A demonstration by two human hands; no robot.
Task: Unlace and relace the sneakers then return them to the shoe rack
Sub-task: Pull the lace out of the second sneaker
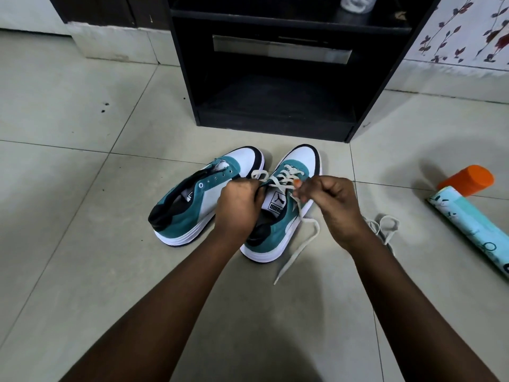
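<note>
Two teal, white and black sneakers stand side by side on the tiled floor, toes toward the black shoe rack. The left sneaker has bare eyelets and no lace. The right sneaker carries a cream lace crossed through its front eyelets. My left hand pinches one end of that lace over the tongue. My right hand pinches the other side, whose loose tail trails down onto the floor. A second cream lace lies loose on the floor behind my right wrist.
A spray can with an orange cap lies on the floor at the right. The rack's lower shelf opens just beyond the sneakers' toes; a pale object sits on its upper shelf. A floral-patterned wall surface is at the far right.
</note>
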